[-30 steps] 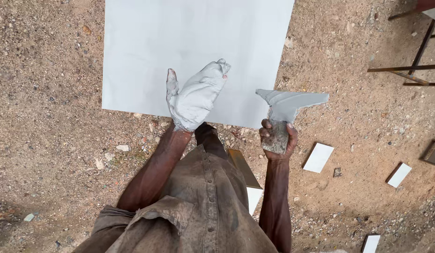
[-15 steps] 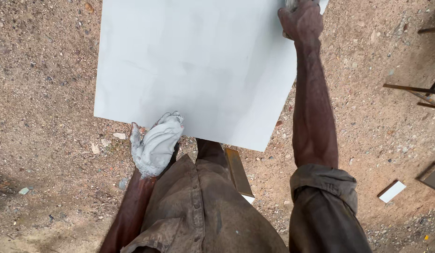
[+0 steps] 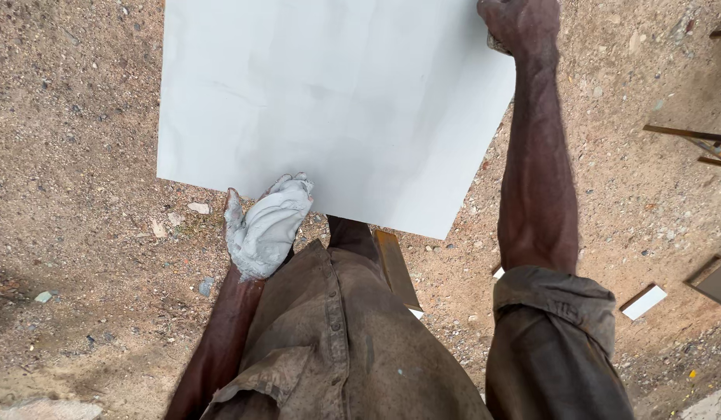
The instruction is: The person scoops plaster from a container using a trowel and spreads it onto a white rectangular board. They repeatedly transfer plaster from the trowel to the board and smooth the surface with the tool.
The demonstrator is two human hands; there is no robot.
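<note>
We looked straight down over a large pale grey tile [image 3: 337, 101] lying flat on sandy, gravelly ground [image 3: 80, 155]. Our left hand [image 3: 265, 225], coated in wet grey mortar, rested at the tile's near edge with its fingers loosely curled together and the thumb standing apart; the fingertips touched or just overlapped that edge, and we could not tell whether anything was held in the palm. Our right hand [image 3: 520, 27] reached out to the tile's far right corner, closed in a fist at the edge; a sliver of something grey showed under it, though what it gripped stayed hidden. The tile spanned the whole stretch between the two hands.

Just behind the left hand a brown wooden strip [image 3: 395, 268] lay slanted on the ground, partly under our shirt. Well off to the right of the right arm sat a small white tile offcut [image 3: 644, 302], and beyond it some dark metal bars [image 3: 687, 134].
</note>
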